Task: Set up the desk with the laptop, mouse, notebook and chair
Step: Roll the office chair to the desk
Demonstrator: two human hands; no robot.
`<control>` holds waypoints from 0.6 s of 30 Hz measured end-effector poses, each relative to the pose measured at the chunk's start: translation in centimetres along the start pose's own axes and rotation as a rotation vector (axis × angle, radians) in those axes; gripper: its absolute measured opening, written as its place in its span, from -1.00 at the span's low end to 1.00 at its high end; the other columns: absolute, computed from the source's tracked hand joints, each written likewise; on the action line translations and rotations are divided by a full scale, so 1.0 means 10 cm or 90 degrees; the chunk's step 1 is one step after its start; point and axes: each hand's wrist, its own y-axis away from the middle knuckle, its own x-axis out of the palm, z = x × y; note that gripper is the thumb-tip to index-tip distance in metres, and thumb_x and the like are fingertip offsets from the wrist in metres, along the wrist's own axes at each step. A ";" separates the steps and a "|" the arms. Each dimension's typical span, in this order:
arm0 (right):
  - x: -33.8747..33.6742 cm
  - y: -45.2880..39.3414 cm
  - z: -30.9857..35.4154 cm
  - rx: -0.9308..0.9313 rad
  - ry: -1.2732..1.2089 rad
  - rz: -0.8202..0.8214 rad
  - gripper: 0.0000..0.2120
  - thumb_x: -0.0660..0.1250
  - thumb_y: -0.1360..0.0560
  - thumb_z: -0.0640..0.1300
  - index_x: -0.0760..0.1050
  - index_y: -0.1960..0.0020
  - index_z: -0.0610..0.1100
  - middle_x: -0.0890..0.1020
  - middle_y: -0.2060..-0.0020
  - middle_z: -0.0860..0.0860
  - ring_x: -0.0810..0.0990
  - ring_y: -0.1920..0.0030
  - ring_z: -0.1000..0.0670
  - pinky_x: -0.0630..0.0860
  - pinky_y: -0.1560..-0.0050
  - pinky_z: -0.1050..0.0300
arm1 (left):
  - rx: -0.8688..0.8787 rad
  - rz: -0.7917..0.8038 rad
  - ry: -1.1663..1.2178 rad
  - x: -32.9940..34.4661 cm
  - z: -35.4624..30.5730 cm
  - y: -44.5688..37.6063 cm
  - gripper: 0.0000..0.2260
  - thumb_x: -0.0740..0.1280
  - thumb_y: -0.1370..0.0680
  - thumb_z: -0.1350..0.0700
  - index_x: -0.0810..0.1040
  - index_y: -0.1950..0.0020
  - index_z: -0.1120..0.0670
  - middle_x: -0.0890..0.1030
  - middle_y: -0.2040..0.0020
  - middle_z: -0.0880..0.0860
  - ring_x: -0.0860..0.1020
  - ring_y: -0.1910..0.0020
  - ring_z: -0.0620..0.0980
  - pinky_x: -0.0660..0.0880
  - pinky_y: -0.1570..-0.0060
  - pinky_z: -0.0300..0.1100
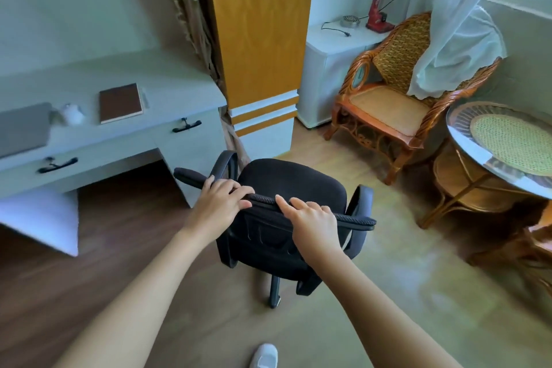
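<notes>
Both hands sit on the top edge of the black office chair's [294,185] backrest. The left hand [219,200] has its fingers curled over the rim near the left armrest; the right hand [313,222] grips the same rim further right, fingers hooked over the front. The chair stands on the wooden floor [89,278], seat facing away, to the right of the white bench [167,81] and near its front right corner, not under it.

On the bench, at the far left, lies a closed grey laptop [22,128]. Just right of it is a small white mouse [72,113], blurred. Further right lies a closed brown notebook [120,102], apart from the mouse.

On the right stand a wicker armchair [385,104] and a round wicker table [507,140]. A white shoe [264,355] shows at the near edge.
</notes>
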 end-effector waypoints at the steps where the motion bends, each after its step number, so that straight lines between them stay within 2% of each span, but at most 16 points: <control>1: -0.01 0.10 0.09 -0.017 -0.018 0.019 -0.34 0.25 -0.42 -0.32 0.21 -0.47 0.03 0.56 -0.07 -0.01 0.55 -0.01 -0.18 0.41 0.03 -0.04 | -0.024 -0.008 -0.004 -0.05 -0.03 0.19 -0.74 0.21 -0.57 -0.06 0.58 -0.12 0.02 0.60 0.07 0.04 0.56 0.02 0.12 0.37 -0.22 0.24; 4: -0.05 0.38 0.32 -0.056 -0.031 0.028 -0.35 0.20 -0.46 -0.32 0.17 -0.48 0.05 0.54 -0.13 -0.01 0.52 -0.08 -0.18 0.38 -0.05 -0.05 | -0.093 -0.039 -0.005 -0.18 -0.14 0.73 -0.64 0.12 -0.54 -0.11 0.62 -0.10 0.01 0.61 0.10 0.03 0.57 0.03 0.12 0.38 -0.20 0.23; 8: -0.05 0.64 0.57 -0.120 -0.061 0.031 -0.36 0.23 -0.44 -0.34 0.27 -0.44 0.07 0.57 -0.16 -0.01 0.54 -0.10 -0.19 0.39 -0.13 -0.10 | -0.144 -0.073 -0.060 -0.36 -0.24 1.33 -0.67 0.16 -0.53 -0.11 0.63 -0.08 0.01 0.61 0.16 0.03 0.58 0.11 0.13 0.43 -0.03 0.13; 11: -0.08 0.79 0.74 -0.141 -0.059 0.036 -0.36 0.23 -0.43 -0.36 0.30 -0.43 0.08 0.55 -0.23 -0.03 0.50 -0.20 -0.19 0.30 -0.30 -0.23 | -0.173 -0.061 -0.093 -0.50 -0.29 1.67 -0.68 0.17 -0.53 -0.12 0.62 -0.07 -0.01 0.62 0.18 0.01 0.59 0.17 0.12 0.47 0.08 0.05; 13: -0.09 0.85 0.87 -0.159 -0.058 0.060 -0.39 0.22 -0.47 -0.32 0.29 -0.43 0.12 0.54 -0.23 -0.01 0.48 -0.23 -0.17 0.25 -0.35 -0.25 | -0.191 -0.038 -0.112 -0.59 -0.29 1.89 -0.69 0.17 -0.53 -0.14 0.60 -0.08 -0.03 0.63 0.17 -0.01 0.60 0.18 0.10 0.49 0.11 0.02; 15: -0.09 0.87 1.02 -0.182 -0.063 0.061 -0.45 0.26 -0.49 -0.26 0.32 -0.40 0.15 0.59 -0.15 0.01 0.53 -0.15 -0.15 0.33 -0.28 -0.22 | -0.211 -0.018 -0.135 -0.69 -0.28 2.08 -0.72 0.22 -0.53 -0.14 0.58 -0.10 -0.04 0.63 0.16 -0.02 0.60 0.19 0.10 0.49 0.13 0.03; 18: -0.05 0.87 1.24 -0.201 -0.068 0.050 -0.55 0.31 -0.50 -0.17 0.41 -0.33 0.16 0.64 -0.02 0.00 0.59 0.00 -0.17 0.45 -0.13 -0.16 | -0.250 0.003 -0.143 -0.82 -0.20 2.30 -0.76 0.38 -0.47 -0.08 0.56 -0.09 -0.06 0.65 0.16 -0.03 0.61 0.20 0.11 0.47 0.12 0.04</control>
